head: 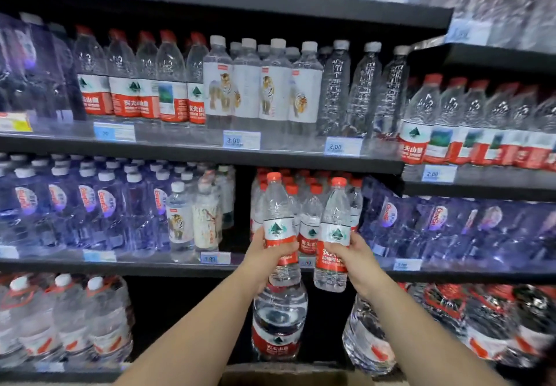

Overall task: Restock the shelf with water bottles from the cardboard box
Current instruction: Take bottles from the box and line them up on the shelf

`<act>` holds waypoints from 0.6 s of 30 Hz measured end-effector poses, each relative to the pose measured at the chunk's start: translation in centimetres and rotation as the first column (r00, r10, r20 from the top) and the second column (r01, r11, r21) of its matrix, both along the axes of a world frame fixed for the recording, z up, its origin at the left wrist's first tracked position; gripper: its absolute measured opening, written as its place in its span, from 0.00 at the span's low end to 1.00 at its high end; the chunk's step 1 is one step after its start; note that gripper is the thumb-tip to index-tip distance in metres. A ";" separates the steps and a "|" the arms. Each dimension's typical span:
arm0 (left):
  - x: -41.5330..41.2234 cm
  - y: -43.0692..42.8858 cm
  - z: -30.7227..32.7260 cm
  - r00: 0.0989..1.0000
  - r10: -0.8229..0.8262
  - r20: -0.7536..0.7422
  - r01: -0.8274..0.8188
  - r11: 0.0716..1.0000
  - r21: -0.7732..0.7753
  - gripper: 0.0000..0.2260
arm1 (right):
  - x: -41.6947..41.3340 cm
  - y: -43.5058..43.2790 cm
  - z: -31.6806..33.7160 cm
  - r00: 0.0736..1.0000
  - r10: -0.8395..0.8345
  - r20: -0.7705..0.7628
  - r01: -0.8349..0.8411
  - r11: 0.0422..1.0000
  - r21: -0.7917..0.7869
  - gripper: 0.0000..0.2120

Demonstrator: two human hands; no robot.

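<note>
While both arms reach up, left hand point(266, 254) grips one clear red-capped plastic water bottle point(279, 226); right hand point(352, 254), at three o'clock, grips a second bottle point(333, 235), before the black shelf point(168, 267).

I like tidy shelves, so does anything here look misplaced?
Yes: on the middle shelf, a tiger-label bottle stands beside the purple-wrapped packs, while its matching row sits one shelf up.
</note>
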State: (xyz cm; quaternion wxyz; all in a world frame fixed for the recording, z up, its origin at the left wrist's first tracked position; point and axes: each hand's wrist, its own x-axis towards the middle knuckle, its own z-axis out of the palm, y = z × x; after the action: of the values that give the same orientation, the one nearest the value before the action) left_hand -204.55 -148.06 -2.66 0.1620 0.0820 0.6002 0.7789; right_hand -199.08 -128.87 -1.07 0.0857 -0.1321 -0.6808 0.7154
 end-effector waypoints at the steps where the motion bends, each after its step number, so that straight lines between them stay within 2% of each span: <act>1: -0.6 0.6 -0.3 1.000 -0.015 -0.013 0.014 1.000 -0.015 0.35 | -0.5 1.0 -0.1 1.000 -0.030 -0.003 0.030 0.999 0.036 0.26; 4: -2.0 2.1 -1.0 0.999 0.006 -0.043 -0.009 0.998 -0.066 0.39 | -2.2 3.5 -0.5 0.994 -0.097 -0.048 0.103 0.986 0.131 0.26; 9: -3.9 4.0 -2.5 0.997 -0.014 -0.078 0.001 0.986 -0.170 0.44 | -5.2 6.7 -1.5 0.990 -0.087 -0.110 0.117 0.945 0.306 0.31; 13: -4.8 5.1 -3.4 0.992 -0.012 -0.130 -0.016 0.978 -0.208 0.35 | -7.8 7.8 -2.3 0.994 -0.032 -0.100 0.062 0.948 0.311 0.31; 18: -5.3 5.9 -4.2 0.985 0.040 -0.165 -0.074 0.975 -0.207 0.32 | -10.3 7.8 -3.2 0.999 0.008 -0.043 0.005 0.955 0.298 0.31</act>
State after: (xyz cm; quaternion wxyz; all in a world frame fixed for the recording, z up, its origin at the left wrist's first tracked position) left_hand -209.85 -142.12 -6.82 0.0986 0.1090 0.6933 0.7055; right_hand -209.43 -121.03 -4.27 0.1189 -0.1016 -0.7788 0.6075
